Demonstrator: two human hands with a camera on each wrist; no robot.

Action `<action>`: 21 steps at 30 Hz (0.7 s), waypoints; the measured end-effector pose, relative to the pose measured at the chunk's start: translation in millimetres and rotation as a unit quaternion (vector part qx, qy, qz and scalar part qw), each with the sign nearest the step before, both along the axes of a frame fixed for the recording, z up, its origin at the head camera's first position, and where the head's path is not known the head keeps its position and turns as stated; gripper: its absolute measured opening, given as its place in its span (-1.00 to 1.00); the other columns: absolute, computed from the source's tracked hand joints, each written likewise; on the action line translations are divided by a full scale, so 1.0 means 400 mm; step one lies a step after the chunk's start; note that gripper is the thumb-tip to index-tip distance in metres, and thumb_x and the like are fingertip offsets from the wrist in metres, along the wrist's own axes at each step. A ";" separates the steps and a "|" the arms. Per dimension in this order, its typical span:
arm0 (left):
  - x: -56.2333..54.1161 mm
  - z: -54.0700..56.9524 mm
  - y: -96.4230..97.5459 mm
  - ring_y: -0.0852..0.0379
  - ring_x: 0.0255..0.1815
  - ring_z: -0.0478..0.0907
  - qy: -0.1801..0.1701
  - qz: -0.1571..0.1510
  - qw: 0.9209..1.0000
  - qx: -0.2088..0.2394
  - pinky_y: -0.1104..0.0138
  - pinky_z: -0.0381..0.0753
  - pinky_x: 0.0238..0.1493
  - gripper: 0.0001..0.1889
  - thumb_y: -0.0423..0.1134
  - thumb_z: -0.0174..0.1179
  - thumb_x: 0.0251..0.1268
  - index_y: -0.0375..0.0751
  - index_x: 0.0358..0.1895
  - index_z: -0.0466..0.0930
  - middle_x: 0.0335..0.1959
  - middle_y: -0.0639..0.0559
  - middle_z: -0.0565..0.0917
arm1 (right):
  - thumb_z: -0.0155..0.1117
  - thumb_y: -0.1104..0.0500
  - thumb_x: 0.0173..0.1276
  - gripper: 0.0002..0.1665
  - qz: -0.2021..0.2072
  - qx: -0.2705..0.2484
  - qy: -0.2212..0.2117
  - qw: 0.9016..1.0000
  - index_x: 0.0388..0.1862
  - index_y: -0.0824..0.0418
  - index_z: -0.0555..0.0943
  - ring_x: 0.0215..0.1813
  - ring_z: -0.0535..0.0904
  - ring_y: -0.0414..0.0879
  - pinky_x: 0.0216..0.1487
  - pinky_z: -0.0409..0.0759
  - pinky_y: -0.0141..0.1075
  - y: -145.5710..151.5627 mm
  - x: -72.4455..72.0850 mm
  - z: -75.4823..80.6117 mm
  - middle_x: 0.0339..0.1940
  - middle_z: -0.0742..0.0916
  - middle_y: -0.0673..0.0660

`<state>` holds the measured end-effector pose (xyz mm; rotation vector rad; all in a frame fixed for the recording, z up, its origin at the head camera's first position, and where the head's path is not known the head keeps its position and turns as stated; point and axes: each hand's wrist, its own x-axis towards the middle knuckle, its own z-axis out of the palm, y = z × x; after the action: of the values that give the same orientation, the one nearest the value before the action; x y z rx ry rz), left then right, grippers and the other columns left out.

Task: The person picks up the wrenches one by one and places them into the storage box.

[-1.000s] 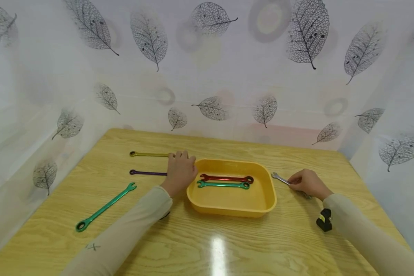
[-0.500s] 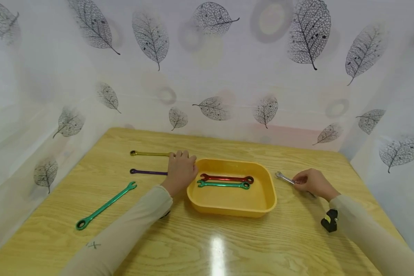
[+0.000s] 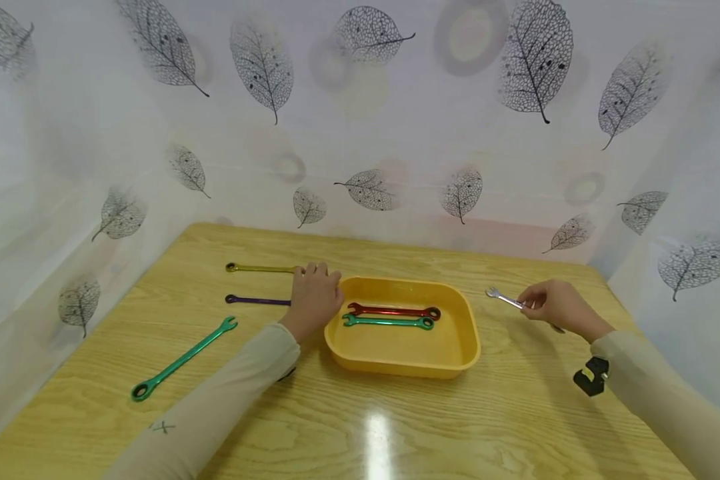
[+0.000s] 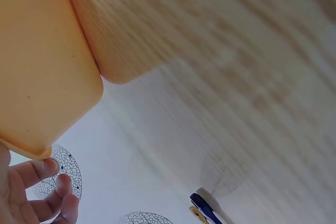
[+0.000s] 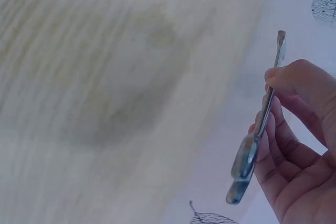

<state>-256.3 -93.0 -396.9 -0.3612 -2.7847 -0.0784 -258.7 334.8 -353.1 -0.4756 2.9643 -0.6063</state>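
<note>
We find the silver wrench point(image 3: 507, 299) at the right of the frame, forked end towards the upper left, apparently lifted off the table point(image 3: 456, 427). The person's right hand point(image 3: 555, 307) pinches it by the shaft between thumb and fingers; the right wrist view confirms this grip. We judge that a mid-shaft hold balances the tool and leaves both ends free.

Left of it, at the centre, sits the yellow tray point(image 3: 396, 347), well apart from the silver wrench. The left hand point(image 3: 315, 300) grips its left rim, fingers curled over the edge, presumably to steady it. Inside, along the far half, we note the red wrench point(image 3: 394, 311) and, just below it in the frame, the tray's green wrench point(image 3: 389, 322); both have the forked end leftward, an arrangement that looks deliberate.

At left centre lie the yellow wrench point(image 3: 261, 269) and the purple wrench point(image 3: 258, 301), roughly parallel; the left hand hides their right ends from us. The loose green wrench point(image 3: 185, 358) lies aslant at lower left. Leaf-printed sheeting point(image 3: 396, 133) backs the scene.
</note>
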 end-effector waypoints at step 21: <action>-0.001 -0.003 -0.002 -0.10 -0.08 0.48 0.005 0.001 1.000 0.000 -0.03 0.39 0.08 -0.81 -0.13 0.06 0.27 -0.08 -0.18 0.61 -0.23 -0.10 0.57 | 0.36 0.30 0.08 -0.90 0.083 0.027 0.052 0.995 -0.38 0.21 0.72 -0.58 0.42 -0.33 -0.55 0.41 -0.41 -0.130 -0.005 0.164 -0.59 0.66 -0.05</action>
<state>-256.8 -93.8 -398.0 -0.3588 -2.7755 -0.0771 -260.8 282.8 -287.4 -0.7609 2.9873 -0.4967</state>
